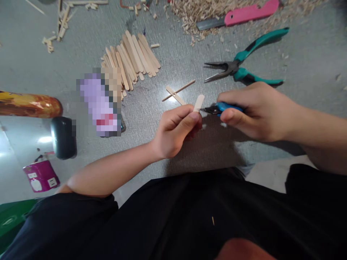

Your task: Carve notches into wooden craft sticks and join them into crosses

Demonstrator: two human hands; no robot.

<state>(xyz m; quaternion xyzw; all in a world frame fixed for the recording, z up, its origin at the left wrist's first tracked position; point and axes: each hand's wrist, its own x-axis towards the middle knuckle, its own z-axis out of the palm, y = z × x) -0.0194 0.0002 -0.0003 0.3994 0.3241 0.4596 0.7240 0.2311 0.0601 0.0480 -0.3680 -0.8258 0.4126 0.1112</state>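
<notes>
My left hand (177, 130) pinches a pale wooden craft stick (199, 103) between thumb and fingers, its rounded end pointing up and away from me. From the right, my right hand (249, 112) grips blue-handled cutting pliers (226, 107). Their dark jaws are at the stick's right edge; whether they touch it I cannot tell. Just beyond my left hand, a thin wooden stick (185, 86) lies crossed over another craft stick (177, 97) on the grey table. The lower part of the held stick is hidden by my fingers.
Several craft sticks (132, 57) lie in a fanned pile beyond. Teal-handled long-nose pliers (233, 68) lie spread open. A pink-handled blade tool (252, 13) rests by wood shavings (189, 11). Leftward are a blurred-out purple object (97, 97), a dark rounded case (63, 137) and a purple socket adapter (42, 175).
</notes>
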